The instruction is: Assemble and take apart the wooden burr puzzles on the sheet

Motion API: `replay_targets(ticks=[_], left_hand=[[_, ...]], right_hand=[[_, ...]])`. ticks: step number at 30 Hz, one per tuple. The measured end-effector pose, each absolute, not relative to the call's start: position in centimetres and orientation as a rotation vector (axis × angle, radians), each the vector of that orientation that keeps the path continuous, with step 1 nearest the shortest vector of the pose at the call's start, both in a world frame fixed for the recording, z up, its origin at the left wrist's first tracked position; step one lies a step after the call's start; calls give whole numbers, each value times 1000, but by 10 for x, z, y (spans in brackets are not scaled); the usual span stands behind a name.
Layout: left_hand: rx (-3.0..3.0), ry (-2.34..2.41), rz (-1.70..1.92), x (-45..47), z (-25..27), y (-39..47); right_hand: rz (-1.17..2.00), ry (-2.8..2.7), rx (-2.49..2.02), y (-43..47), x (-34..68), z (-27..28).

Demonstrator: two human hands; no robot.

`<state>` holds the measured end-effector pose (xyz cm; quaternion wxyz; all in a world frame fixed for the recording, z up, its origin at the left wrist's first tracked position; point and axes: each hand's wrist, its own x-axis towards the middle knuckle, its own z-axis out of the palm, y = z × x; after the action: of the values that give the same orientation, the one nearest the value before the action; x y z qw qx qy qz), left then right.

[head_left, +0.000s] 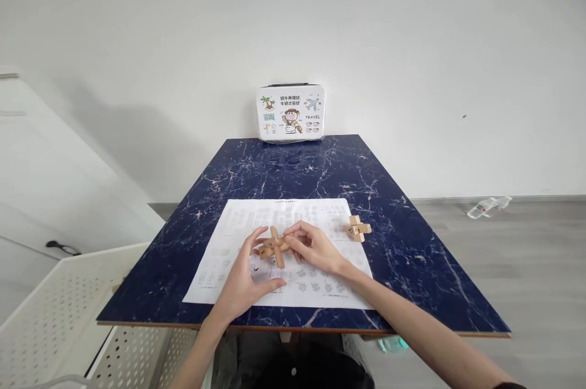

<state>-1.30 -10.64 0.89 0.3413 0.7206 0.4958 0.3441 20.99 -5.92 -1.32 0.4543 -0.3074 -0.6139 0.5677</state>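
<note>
A wooden interlocking puzzle (276, 245) of crossed sticks, one end bearing a number, is above a printed paper sheet (215, 279). My right hand (311, 247) pinches its right end between thumb and fingertips. On the left side, my left hand (242, 276) curves around it with thumb and fingers wide apart. Its fingertips are close to the far side of the puzzle; whether they touch it I cannot tell. Another wooden cross-shaped puzzle (357, 228), also marked with characters, rests at the right edge of the sheet, apart from both hands.
The sheet lies on a dark blue marbled table (293, 172). At its far edge a white printed case (292, 113) leans near the wall. A perforated white rack (41, 309) stands at the left. A clear plastic bottle (488, 207) lies on the floor at right.
</note>
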Motion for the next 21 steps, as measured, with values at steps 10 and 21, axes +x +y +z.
replay_targets(ticks=[10,21], left_hand=[[1793,1244,881,-16,11,-114],[1847,1308,852,-15,6,-114]], right_hand=[[1713,-1548,-615,-61,214,-14],[1643,-1687,-722,-63,217,-18]])
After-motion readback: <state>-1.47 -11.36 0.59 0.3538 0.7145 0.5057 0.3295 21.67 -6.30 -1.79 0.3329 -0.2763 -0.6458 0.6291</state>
